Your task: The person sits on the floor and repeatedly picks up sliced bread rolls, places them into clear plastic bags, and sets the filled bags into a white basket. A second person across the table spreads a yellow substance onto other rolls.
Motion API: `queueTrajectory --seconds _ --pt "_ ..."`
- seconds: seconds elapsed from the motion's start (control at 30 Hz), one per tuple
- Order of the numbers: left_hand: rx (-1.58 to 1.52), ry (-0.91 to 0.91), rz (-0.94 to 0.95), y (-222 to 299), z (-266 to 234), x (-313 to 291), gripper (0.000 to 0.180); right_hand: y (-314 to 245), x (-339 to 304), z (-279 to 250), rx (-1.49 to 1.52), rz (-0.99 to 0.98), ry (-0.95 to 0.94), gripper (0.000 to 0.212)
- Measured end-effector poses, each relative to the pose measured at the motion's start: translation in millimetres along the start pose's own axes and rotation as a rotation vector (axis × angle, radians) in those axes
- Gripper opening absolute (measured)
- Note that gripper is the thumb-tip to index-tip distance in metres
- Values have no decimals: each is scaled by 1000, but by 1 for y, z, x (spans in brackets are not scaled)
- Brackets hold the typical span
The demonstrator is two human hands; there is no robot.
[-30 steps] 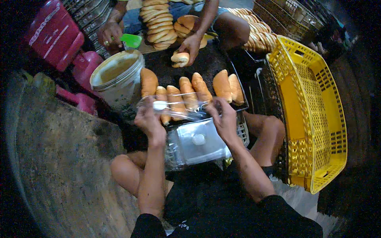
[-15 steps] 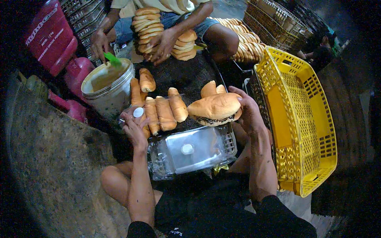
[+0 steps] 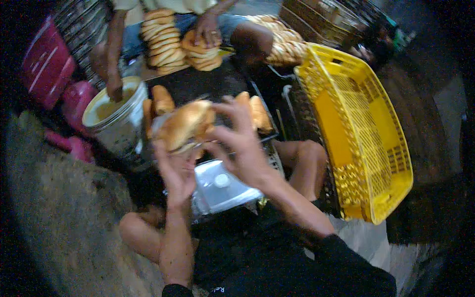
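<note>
A filled bun (image 3: 185, 126), golden on top with a dark filling along its slit, is held above the dark tray. Beneath its left end, my left hand (image 3: 174, 171) is closed round it, and a blurred whitish film, seemingly a clear bag, shows by the fingers. My right hand (image 3: 240, 143) bends its fingers around the bun's right end, fingertips against it, though motion smears them. Below both hands lies a stack of clear plastic bags (image 3: 210, 195) with a round white sticker (image 3: 221, 180). More long buns (image 3: 162, 100) rest on the tray, partly hidden behind the held one.
On the right stands a yellow plastic crate (image 3: 341, 148). A white bucket (image 3: 141, 91) is at the left, near pink containers (image 3: 49, 64). Opposite me, a co-worker has one hand (image 3: 115, 89) at the bucket and the other (image 3: 208, 32) on stacked buns (image 3: 163, 44).
My right hand has brought the filled bun leftward to my left hand, which held a clear bag with a white sticker. The co-worker's one hand has lowered into the bucket. The view has shifted.
</note>
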State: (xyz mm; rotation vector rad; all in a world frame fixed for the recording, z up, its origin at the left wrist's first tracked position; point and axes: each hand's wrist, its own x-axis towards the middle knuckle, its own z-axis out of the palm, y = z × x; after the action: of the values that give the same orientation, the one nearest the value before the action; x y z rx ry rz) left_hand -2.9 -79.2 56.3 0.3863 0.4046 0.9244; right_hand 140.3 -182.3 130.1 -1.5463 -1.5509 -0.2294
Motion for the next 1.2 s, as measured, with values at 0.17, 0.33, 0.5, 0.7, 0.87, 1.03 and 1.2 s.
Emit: queueTrajectory --seconds 0.17,0.33,0.5,0.7,0.87,1.03,1.2 --pt "164 46 4 -5 -19 16 62 -39 21 -8 -274 -112 -24 59" --pt "571 -84 16 -13 37 3 69 19 62 -29 -508 161 -576 49" --pt "1843 -375 -490 -62 -7 14 53 126 120 -196 -986 341 -297 46" --pt "2437 -671 -380 -111 -5 -4 51 288 49 -235 -49 1046 -314 63" --pt "2135 -761 -513 -102 -19 15 45 297 77 -214 -622 585 -297 63" --pt "1575 -586 -219 -58 -1 -17 46 76 60 -97 -212 408 -1249 70" --pt "1331 -182 -71 -55 -20 -17 63 40 -8 -28 402 359 -406 19"
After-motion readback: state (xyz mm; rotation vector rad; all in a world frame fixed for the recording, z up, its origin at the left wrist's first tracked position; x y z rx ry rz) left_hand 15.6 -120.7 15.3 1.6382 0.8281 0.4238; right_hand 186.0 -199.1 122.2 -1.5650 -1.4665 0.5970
